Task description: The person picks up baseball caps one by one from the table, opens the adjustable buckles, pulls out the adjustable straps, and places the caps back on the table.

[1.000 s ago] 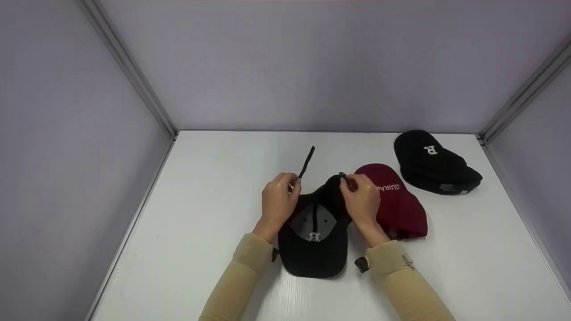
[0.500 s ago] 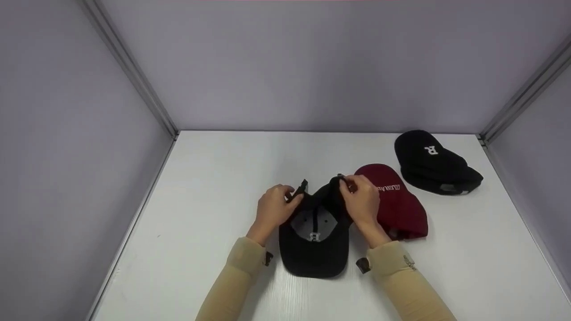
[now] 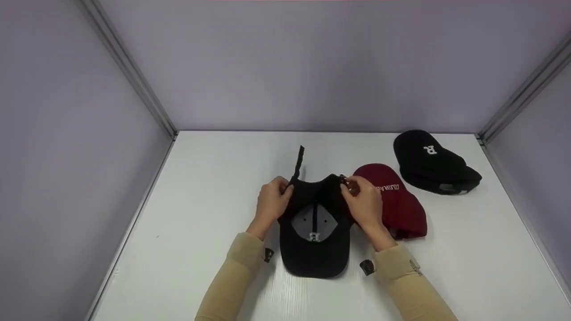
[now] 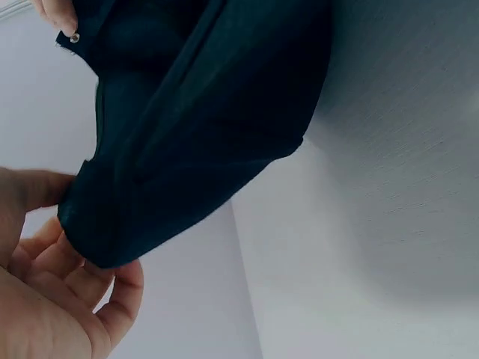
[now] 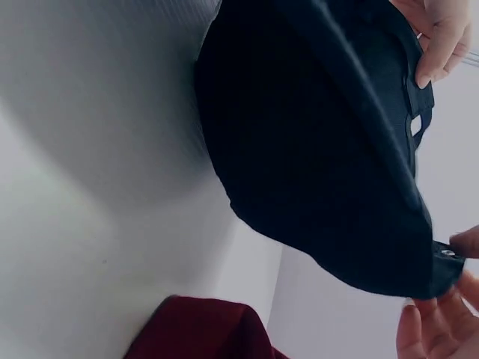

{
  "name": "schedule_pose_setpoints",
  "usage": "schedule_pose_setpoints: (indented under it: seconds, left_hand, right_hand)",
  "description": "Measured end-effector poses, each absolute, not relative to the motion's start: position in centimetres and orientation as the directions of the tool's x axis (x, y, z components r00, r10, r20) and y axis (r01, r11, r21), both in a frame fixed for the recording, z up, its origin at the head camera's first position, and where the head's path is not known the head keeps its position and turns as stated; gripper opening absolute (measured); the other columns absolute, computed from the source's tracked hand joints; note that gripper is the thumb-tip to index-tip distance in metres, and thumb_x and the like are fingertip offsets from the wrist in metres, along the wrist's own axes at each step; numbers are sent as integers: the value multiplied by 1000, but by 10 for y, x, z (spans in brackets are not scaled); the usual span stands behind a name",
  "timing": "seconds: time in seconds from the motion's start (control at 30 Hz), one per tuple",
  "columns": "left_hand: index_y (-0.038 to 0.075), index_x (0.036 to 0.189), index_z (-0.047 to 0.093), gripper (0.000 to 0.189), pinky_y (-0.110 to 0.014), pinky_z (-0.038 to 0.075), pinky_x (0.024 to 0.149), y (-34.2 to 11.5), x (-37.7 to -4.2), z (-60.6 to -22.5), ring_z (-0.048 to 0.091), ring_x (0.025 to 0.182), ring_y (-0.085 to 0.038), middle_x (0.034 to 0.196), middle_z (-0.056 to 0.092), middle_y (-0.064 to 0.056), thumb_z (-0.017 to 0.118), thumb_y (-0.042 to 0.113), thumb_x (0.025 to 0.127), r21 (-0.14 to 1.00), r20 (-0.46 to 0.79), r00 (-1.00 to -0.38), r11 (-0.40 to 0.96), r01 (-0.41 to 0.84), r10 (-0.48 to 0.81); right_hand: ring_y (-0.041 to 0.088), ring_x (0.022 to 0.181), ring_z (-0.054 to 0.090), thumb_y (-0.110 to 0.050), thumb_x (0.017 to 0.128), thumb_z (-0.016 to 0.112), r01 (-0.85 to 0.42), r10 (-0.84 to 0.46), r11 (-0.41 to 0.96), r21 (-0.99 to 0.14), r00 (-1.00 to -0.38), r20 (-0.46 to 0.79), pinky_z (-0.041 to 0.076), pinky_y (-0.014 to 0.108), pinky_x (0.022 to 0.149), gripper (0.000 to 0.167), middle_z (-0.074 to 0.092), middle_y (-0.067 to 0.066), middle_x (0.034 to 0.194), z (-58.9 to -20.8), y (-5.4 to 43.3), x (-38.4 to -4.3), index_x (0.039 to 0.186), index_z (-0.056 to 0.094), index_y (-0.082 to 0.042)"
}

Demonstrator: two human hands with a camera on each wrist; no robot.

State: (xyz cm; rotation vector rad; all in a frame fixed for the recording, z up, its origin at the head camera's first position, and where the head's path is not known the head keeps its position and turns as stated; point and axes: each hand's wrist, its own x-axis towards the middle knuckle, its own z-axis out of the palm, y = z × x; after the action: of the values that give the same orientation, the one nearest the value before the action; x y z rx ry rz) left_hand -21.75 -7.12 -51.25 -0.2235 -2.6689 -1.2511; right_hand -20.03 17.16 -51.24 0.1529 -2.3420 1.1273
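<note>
Left grip (image 3: 272,203), right grip (image 3: 365,203) on black cap (image 3: 314,260), grey lining (image 3: 304,226) inside

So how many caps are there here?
3: a black cap held by the left hand and right hand, a red cap to its right, another black cap farther back on the right.

Two black caps (image 3: 314,263) (image 3: 426,165) and one red cap (image 3: 403,209) make three in all. One left hand (image 3: 273,198) and one right hand (image 3: 364,200) show, in two tan sleeves (image 3: 234,276) (image 3: 408,281), with two small dark objects (image 3: 269,255) (image 3: 367,267). One loose strap (image 3: 299,161), one white table (image 3: 200,200) and three grey walls (image 3: 285,67) (image 3: 67,156) (image 3: 535,142) are visible.
</note>
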Motion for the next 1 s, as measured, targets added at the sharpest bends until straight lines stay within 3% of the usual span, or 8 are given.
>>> schedule_pose_setpoints:
  seconds: [0.33,0.53,0.77,1.0]
  left_hand:
    - [0,91,64,11,-33,52,64,-78,-232,-514,64,71,-19,83,69,-11,65,11,94,865,199,-975,485,127,-99]
    - [1,91,64,11,-33,53,65,-81,-235,-516,66,75,-20,86,70,-12,66,11,93,898,132,-981,437,59,-139]
    - [0,92,64,12,-31,50,61,-85,-234,-517,64,68,-20,81,70,-11,67,12,93,898,150,-979,432,78,-135]
    - [-1,91,68,14,-31,51,63,-88,-233,-516,64,71,-20,82,68,-9,67,13,92,888,189,-974,446,113,-128]
  right_hand:
    - [20,76,63,-10,84,78,-266,122,625,-734,-896,428,51,37,68,25,66,10,87,-513,182,-184,103,66,2]
    - [18,72,60,-16,87,76,-166,99,638,-752,-951,294,49,35,65,27,65,9,86,-509,187,-170,105,67,1]
    - [17,73,61,-19,89,74,-73,75,644,-761,-985,158,49,30,65,29,66,7,85,-506,194,-154,108,67,1]
    - [17,72,65,-20,87,76,0,26,616,-787,-999,20,51,28,62,32,68,6,83,-514,199,-143,108,67,3]
